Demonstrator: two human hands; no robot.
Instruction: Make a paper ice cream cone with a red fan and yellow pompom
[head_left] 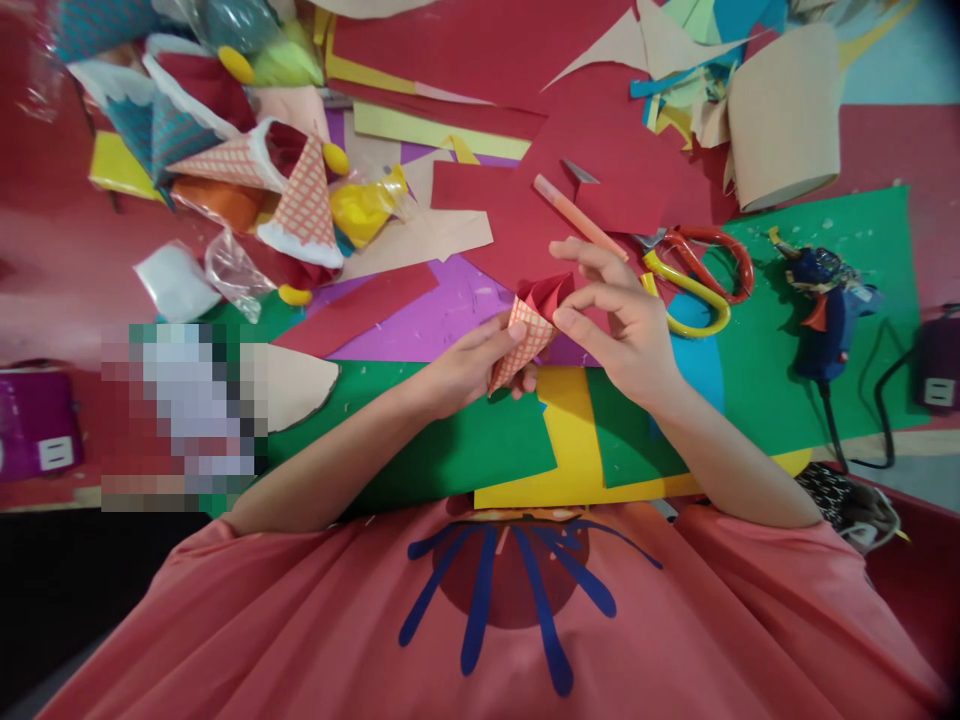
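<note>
A small paper cone (519, 345) with an orange lattice pattern tilts in my left hand (472, 365), its narrow end pointing down and left. The left thumb lies over its front and the fingers curl behind it. Folded red paper (546, 292) sticks out of the cone's wide mouth. My right hand (626, 325) pinches at the right edge of that red paper with thumb and index finger, while its other fingers stay raised. Just beyond the right hand are scissors (694, 275) with red and yellow handles and an orange stick (577, 215), perhaps a marker.
A blue glue gun (825, 320) with a cord lies on green sheets (885, 240) at the right. Finished-looking cones (300, 200) with white trim crowd the upper left. A beige paper cylinder (784, 120) stands upper right. Red and purple sheets (420, 320) cover the middle.
</note>
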